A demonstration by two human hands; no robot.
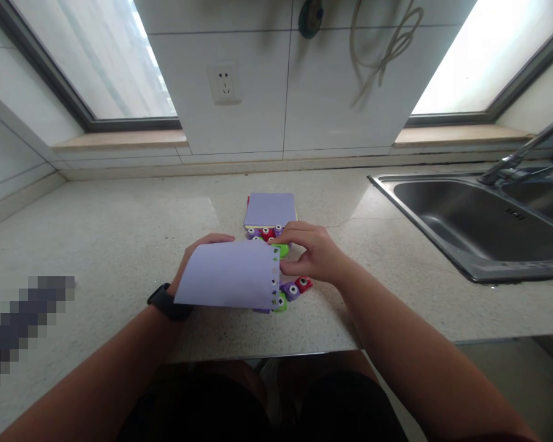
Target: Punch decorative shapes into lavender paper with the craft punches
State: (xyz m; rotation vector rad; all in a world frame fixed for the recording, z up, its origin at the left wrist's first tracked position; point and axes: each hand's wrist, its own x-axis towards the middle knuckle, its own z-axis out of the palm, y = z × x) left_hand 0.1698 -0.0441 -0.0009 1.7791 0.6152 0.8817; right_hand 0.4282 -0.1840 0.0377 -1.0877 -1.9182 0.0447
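A pale purple sheet of paper [225, 274] is raised above the counter, with a column of small punched shapes along its right edge. My left hand [207, 240] holds it from behind; the sheet covers most of those fingers. At the paper's upper right edge, my right hand [308, 248] is closed around a green craft punch [282, 250], thumb below and fingers above. Purple and red craft punches [267, 233] sit just beyond it. Closer to me are a red punch [303, 284], a purple punch [291, 291] and a green punch [281, 302], partly beside the sheet.
A stack of coloured paper [271, 209], purple on top, lies behind the punches on the speckled counter [120, 215]. To the right is a steel sink [442, 209] with a faucet [511, 162]. A blurred-out patch [23, 325] covers something at the left.
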